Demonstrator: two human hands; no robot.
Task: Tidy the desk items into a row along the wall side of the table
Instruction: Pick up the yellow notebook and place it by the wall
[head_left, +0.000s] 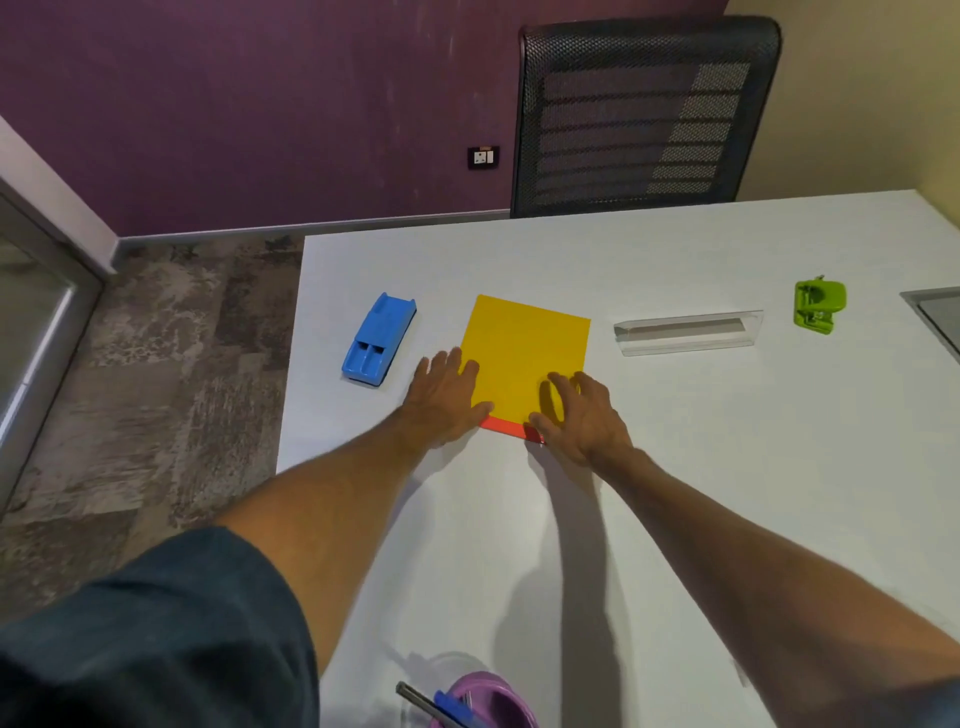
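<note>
Your yellow pad (527, 353) lies flat on the white table (675, 467), in the middle of a loose line of items. Only a thin red strip (506, 427) shows along its near edge, so you cannot tell whether that is a binding or a second sheet beneath. Your left hand (447, 400) lies spread and flat at the pad's near-left corner, fingertips just over its edge. Your right hand (582, 415) is spread too, fingers arched onto the near-right corner and covering it.

Left of the pad sits a blue whiteboard eraser (378, 340), angled. To its right lies a clear plastic holder (688, 332), then a green hole punch (818, 306). A purple cup (493, 701) with pens (441, 709) is cut off by the bottom edge. A black mesh chair (644, 119) stands behind the table.
</note>
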